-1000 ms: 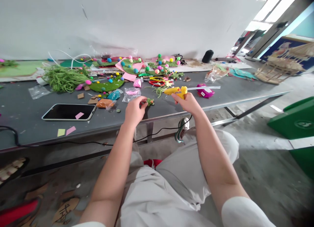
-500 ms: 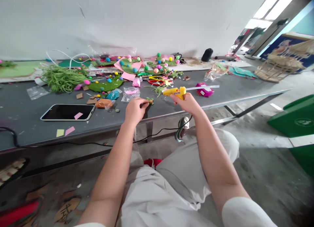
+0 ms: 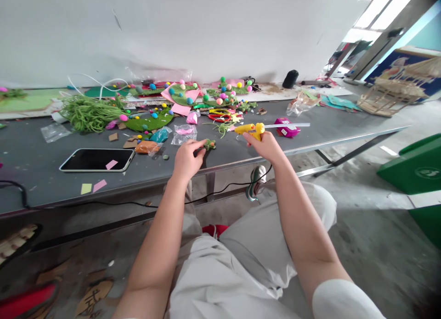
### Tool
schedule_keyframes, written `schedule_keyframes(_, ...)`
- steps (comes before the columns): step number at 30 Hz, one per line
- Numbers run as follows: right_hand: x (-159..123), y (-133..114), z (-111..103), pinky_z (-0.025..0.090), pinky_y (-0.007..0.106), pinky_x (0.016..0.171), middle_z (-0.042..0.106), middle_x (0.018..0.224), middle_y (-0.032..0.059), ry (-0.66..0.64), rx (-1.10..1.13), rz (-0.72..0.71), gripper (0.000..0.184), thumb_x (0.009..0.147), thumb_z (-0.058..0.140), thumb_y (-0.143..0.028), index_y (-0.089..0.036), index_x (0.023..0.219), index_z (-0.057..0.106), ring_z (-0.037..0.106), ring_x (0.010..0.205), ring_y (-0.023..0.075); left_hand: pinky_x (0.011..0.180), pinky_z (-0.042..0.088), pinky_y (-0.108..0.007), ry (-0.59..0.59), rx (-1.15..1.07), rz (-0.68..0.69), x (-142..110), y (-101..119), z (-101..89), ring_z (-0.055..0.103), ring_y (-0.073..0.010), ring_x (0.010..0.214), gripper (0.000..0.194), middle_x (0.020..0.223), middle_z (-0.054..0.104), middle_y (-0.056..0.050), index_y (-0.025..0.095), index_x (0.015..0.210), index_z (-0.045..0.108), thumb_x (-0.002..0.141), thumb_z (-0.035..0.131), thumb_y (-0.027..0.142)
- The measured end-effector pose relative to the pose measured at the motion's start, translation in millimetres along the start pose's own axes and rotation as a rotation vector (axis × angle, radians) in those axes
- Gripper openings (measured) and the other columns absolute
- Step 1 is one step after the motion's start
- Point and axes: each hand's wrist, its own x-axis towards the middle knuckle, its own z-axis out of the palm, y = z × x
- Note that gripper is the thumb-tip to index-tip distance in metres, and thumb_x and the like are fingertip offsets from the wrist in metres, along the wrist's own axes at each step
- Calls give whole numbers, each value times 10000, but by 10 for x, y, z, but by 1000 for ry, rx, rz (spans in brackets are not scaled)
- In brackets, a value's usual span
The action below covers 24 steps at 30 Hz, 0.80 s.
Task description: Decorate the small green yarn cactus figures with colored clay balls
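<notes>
In my right hand (image 3: 265, 147) is a yellow hot glue gun (image 3: 250, 129), its nozzle pointing left and a long clear glue stick (image 3: 289, 125) jutting from its back. The fingers of my left hand (image 3: 189, 159) pinch a small green craft piece (image 3: 210, 145) with an orange spot, just above the table's front part. A gap lies between the nozzle and this piece. Green strands (image 3: 222, 127) and red-handled pliers (image 3: 220, 116) lie behind the nozzle. Left of my left hand are a clear bag with something pink (image 3: 184, 131) and an orange packet (image 3: 147, 147).
A phone (image 3: 98, 160) lies at the left of the grey table (image 3: 165, 176). Behind it sits a bundle of green stems (image 3: 90, 112). The black cord (image 3: 220, 189) hangs along the front edge. A magenta packet (image 3: 287, 128) is near my right hand; green bins (image 3: 416, 165) stand right.
My left hand stays at nearly the same spot, its fingers shifting slightly on the green piece. The glue gun stays almost still in my right hand. The view shifts slightly.
</notes>
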Motion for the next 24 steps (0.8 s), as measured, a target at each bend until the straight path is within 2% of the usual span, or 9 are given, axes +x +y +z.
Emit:
schedule_keyframes(5,127,137,18,465,321,779,737,893,106,171,-37,64,581,878,578,-679,-124,904,744,630,820,221,924,504,-385,-11,85,3,-22,36,-11,681,-270,1054,338,1133,754,-81,245,1188,798,922,590,219)
schedule_keyframes(12,302,295,73,497,423,887,721,1071,248,328,-178,233,591,901,570,-643,-87,1024,725,664,983,337,910,484,-418,2,119,2,-46,77,-17,673,-292,1056,335,1123,746,-96,238,1166,808,927,574,210)
schedule_keyframes(16,459,282,114,502,438,901,722,1111,268,324,-239,269,561,901,596,-614,-86,1034,734,673,1037,367,916,493,-428,10,87,3,-50,75,-20,665,-298,1063,389,1122,731,-110,221,1227,782,902,573,174)
schedule_keyframes(19,572,229,125,509,431,862,733,1081,260,291,-275,285,562,880,631,-613,-84,1044,733,685,1003,361,946,512,-417,42,19,-6,-49,57,-27,669,-273,1052,450,1113,725,-106,203,1284,740,875,566,127)
schedule_keyframes(22,557,187,32,506,415,808,742,999,234,238,-320,286,560,806,724,-604,-84,1014,733,692,926,343,931,540,-378,96,-80,-15,-65,50,-53,681,-225,990,431,1084,726,-90,187,1267,718,885,537,103)
schedule_keyframes(24,436,177,-104,494,405,796,746,960,200,200,-354,265,518,755,780,-577,-109,971,740,690,894,327,875,559,-347,130,-148,-21,-100,52,-100,688,-203,959,381,1079,726,-84,185,1218,717,905,517,105)
